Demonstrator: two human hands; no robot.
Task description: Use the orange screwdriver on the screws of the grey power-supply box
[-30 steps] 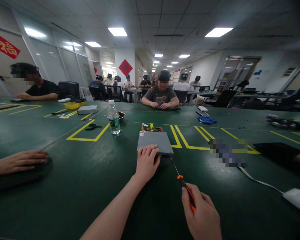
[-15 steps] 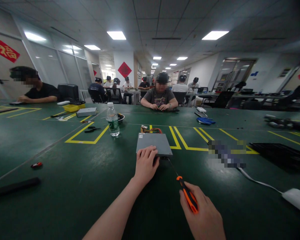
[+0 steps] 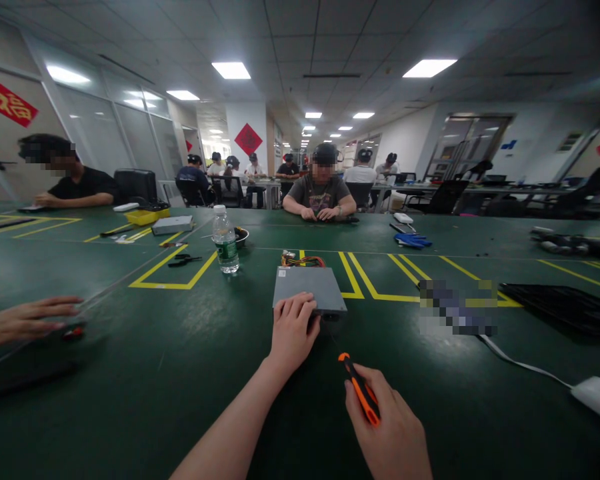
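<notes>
A flat, rectangular grey metal box (image 3: 307,285) was noted on the dark green desk (image 3: 180,380) and was taken as the reference for positions. A bundle of thin, multicoloured wires (image 3: 310,262) was seen at its far side.

The near edge of the box was held by the left hand (image 3: 291,325): the fingers were laid close together over the top face, with the thumb against the near face. To the near right of the box, an orange-and-black-handled screwdriver (image 3: 361,393) was gripped by the right hand (image 3: 390,423), its handle pinched between thumb and curled fingers. The thin shaft was blurred and pointed toward the near face; contact could not be confirmed.

Step in hand, as judged: tool work at the near face, the box being steadied. For the next move, careful alignment of the tip and a firm left hold were considered necessary; slipping was the likely risk.

A clear plastic bottle with a green label (image 3: 226,243) was recorded left of the box, and a co-worker's hand (image 3: 25,322) well to its left.
</notes>
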